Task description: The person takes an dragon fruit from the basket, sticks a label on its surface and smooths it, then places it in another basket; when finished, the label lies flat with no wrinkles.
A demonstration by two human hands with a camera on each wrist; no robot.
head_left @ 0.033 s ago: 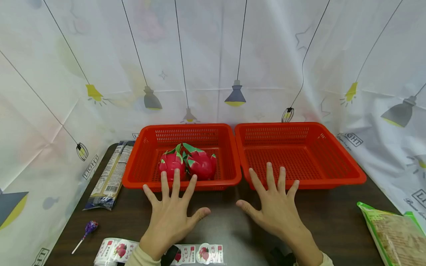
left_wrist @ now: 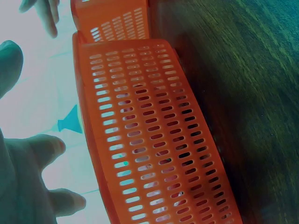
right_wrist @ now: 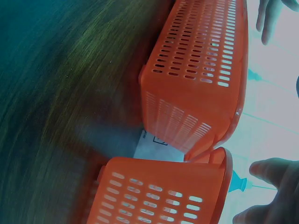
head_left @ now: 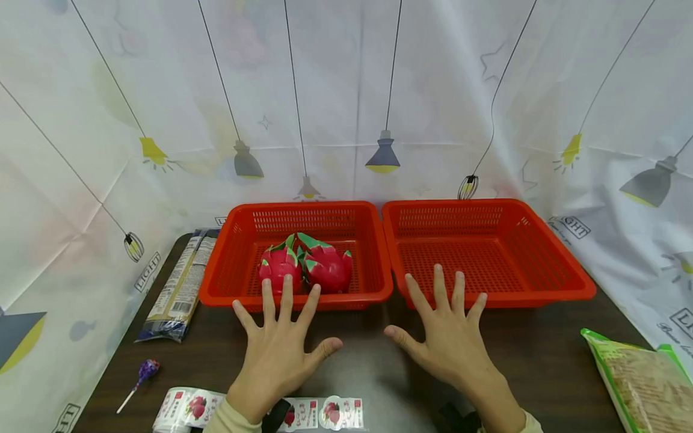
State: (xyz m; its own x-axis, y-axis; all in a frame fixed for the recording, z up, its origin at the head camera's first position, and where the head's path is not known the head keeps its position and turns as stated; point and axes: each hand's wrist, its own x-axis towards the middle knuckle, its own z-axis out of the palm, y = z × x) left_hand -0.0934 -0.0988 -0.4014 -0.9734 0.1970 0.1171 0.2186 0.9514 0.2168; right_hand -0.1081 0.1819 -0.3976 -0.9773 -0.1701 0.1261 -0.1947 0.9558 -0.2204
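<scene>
Two red dragon fruits (head_left: 278,264) (head_left: 328,268) with green tips lie side by side in the left red basket (head_left: 298,302). The left hand (head_left: 278,355), fingers spread and straight, is held in front of that basket and holds nothing. The right hand (head_left: 452,343) is likewise spread before the right red basket (head_left: 520,296), which has nothing in it. In the left wrist view, fingers of the left hand (left_wrist: 32,172) show beside the basket's slotted wall (left_wrist: 149,135). The right wrist view shows fingers of the right hand (right_wrist: 275,186) near the basket walls.
A roll of dragon fruit labels (head_left: 178,409) lies at the front left, its strip (head_left: 319,413) running behind the left wrist. A lollipop (head_left: 146,370) and a long packet (head_left: 181,288) are at the left. A green-edged bag (head_left: 644,385) lies at the right.
</scene>
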